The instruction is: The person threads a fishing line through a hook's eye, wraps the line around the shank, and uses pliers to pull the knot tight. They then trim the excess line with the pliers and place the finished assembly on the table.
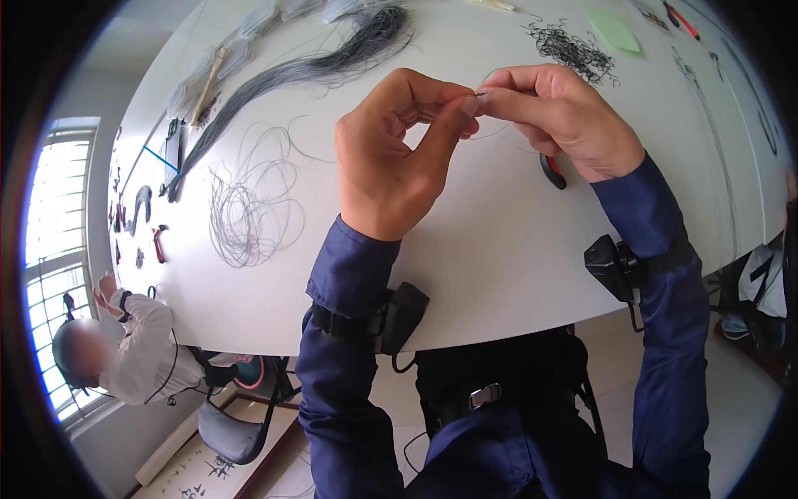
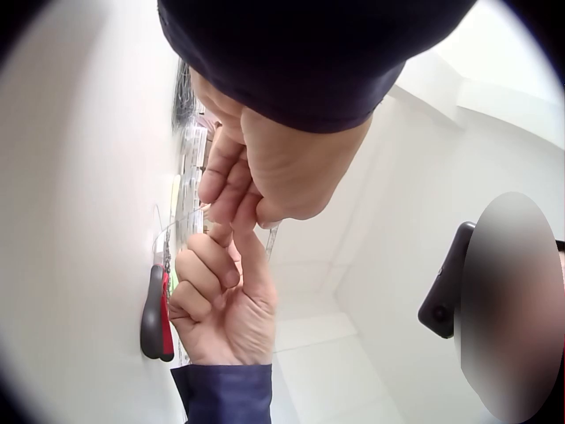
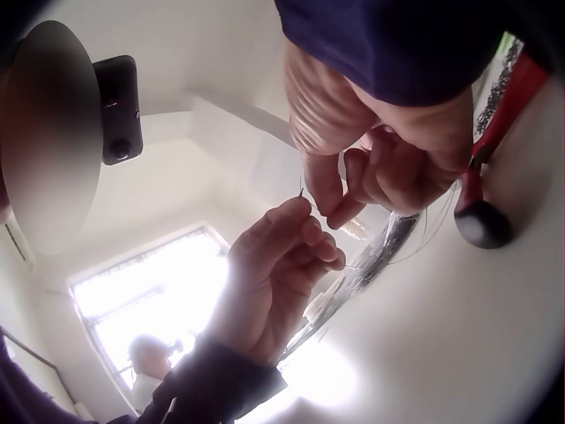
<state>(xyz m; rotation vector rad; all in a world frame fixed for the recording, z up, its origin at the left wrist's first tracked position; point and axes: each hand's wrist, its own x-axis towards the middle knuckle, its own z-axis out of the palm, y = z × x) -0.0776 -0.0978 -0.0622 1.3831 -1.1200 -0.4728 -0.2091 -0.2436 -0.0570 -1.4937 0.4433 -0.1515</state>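
Note:
Both hands meet fingertip to fingertip above the white table in the head view. My left hand (image 1: 386,154) pinches a small dark pin-like piece (image 3: 301,191), whose thin tip sticks up past the thumb in the right wrist view. A thin grey line (image 3: 402,259) runs from the left fingers in a loose loop toward the right hand. My right hand (image 1: 565,116) has thumb and forefinger together at the same spot, pinching the line; its exact hold is mostly hidden by the fingers. Below the right hand lie pliers with red and black handles (image 1: 553,171).
A coil of thin line (image 1: 245,220) lies left of the hands, with a long grey bundle of strands (image 1: 274,79) beyond it. Small black hooks (image 1: 569,50) are heaped at the back right, near a green sheet (image 1: 615,32). Another person (image 1: 125,349) sits at the left.

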